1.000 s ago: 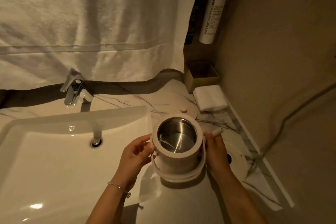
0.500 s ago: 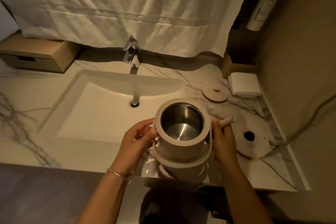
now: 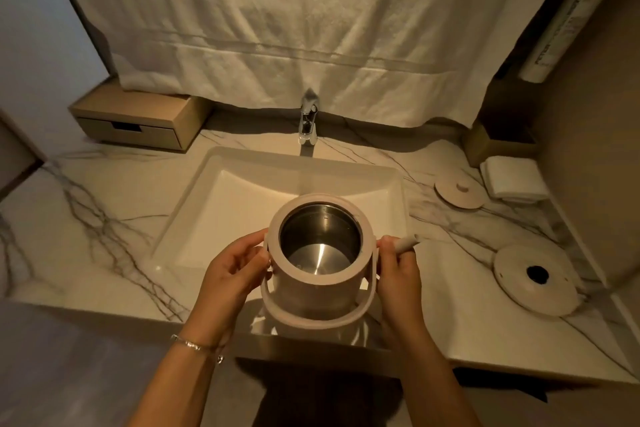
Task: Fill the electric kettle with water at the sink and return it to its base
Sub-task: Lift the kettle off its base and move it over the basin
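A round pale kettle (image 3: 320,295) with a bare steel inside is held upright over the front edge of the white sink (image 3: 225,204). Its lid is off and its bail handle hangs down at the front. My left hand (image 3: 230,276) grips its left side and my right hand (image 3: 398,274) its right side. The right hand also pinches a small white stick. The chrome tap (image 3: 307,121) stands behind the sink, with no water running. The round kettle base (image 3: 536,279) lies on the counter at the right. The kettle lid (image 3: 460,193) lies behind it.
A large white towel (image 3: 294,21) hangs over the back wall. A wooden drawer box (image 3: 138,121) sits at the back left. A folded white cloth (image 3: 512,178) and a small wooden box (image 3: 498,146) are at the back right, under a white tube (image 3: 561,31). The marble counter (image 3: 97,218) surrounds the sink.
The kettle has moved left with both hands, from beside the sink's right edge to over its front part. The view has swung left and pulled back.
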A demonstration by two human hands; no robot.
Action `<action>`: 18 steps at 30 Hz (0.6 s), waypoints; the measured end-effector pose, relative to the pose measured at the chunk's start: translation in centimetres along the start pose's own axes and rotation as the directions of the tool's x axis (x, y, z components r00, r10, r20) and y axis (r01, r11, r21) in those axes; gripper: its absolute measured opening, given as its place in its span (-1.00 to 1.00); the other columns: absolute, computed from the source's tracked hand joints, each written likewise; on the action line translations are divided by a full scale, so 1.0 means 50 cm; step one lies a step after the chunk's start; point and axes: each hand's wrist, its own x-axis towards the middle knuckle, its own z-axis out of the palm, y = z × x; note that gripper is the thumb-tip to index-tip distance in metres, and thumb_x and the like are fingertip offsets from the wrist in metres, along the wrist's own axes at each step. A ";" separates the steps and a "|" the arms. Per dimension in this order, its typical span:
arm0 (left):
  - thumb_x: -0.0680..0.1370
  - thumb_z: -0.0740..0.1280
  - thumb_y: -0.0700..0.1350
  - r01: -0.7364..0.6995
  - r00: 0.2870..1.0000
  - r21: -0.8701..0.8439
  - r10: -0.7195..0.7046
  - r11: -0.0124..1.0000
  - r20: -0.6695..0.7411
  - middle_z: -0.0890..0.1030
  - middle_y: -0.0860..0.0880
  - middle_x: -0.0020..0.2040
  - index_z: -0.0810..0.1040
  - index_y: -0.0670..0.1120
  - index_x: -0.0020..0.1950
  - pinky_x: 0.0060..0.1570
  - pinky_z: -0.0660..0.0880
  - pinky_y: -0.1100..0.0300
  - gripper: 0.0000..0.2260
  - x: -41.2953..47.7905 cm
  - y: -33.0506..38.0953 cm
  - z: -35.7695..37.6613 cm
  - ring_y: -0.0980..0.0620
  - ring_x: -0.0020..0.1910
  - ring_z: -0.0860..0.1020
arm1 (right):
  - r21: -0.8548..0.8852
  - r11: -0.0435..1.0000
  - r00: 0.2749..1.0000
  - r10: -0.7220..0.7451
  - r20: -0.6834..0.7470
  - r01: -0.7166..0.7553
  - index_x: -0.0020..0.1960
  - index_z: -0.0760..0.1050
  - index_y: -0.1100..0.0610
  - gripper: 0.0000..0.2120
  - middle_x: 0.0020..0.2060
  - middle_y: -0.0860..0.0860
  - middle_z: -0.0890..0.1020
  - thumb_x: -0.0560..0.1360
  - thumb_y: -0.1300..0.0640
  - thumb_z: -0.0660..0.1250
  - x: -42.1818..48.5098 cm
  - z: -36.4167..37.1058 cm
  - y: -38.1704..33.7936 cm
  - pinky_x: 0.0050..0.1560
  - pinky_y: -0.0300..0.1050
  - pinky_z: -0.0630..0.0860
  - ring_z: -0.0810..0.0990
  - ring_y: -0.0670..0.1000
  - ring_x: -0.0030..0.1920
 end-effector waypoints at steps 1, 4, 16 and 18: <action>0.51 0.27 -0.18 0.000 1.000 0.005 0.000 1.000 0.008 0.68 0.10 -0.01 0.57 0.07 0.13 -0.05 0.53 0.20 -0.75 0.007 0.002 -0.008 0.09 0.02 0.62 | -0.002 1.000 1.000 0.010 -0.006 -0.010 0.01 0.45 0.08 -0.72 -0.17 0.02 0.59 0.55 -0.10 0.13 0.000 0.011 0.002 -0.17 -0.23 0.45 0.58 -0.03 -0.13; 0.52 0.27 -0.18 0.017 1.000 0.034 -0.018 0.999 0.020 0.67 0.14 -0.02 0.56 0.08 0.13 -0.08 0.53 0.22 -0.75 0.034 0.003 -0.019 0.11 0.01 0.61 | 0.008 0.999 0.999 0.036 -0.025 -0.035 0.01 0.45 0.06 -0.72 -0.15 0.02 0.60 0.55 -0.13 0.12 0.014 0.032 0.008 -0.16 -0.21 0.45 0.58 -0.03 -0.11; 0.55 0.24 -0.12 0.147 0.984 -0.012 -0.148 0.989 -0.095 0.61 0.05 0.12 0.56 0.06 0.18 -0.10 0.55 0.18 -0.76 0.184 -0.006 0.003 0.02 0.09 0.55 | -0.018 1.000 0.999 0.016 -0.048 -0.017 -0.18 0.42 0.05 -0.72 -0.31 -0.02 0.54 0.58 -0.07 0.09 0.176 0.109 0.002 -0.24 -0.20 0.42 0.52 -0.05 -0.25; 0.54 0.25 -0.07 0.209 0.973 -0.025 -0.210 0.978 -0.092 0.61 0.04 0.09 0.57 0.10 0.15 -0.12 0.58 0.13 -0.78 0.203 -0.007 0.000 -0.01 0.07 0.56 | -0.021 1.000 0.999 0.016 -0.038 -0.017 -0.21 0.40 0.06 -0.70 -0.35 -0.04 0.52 0.58 -0.08 0.09 0.199 0.120 0.002 -0.24 -0.19 0.41 0.49 -0.08 -0.30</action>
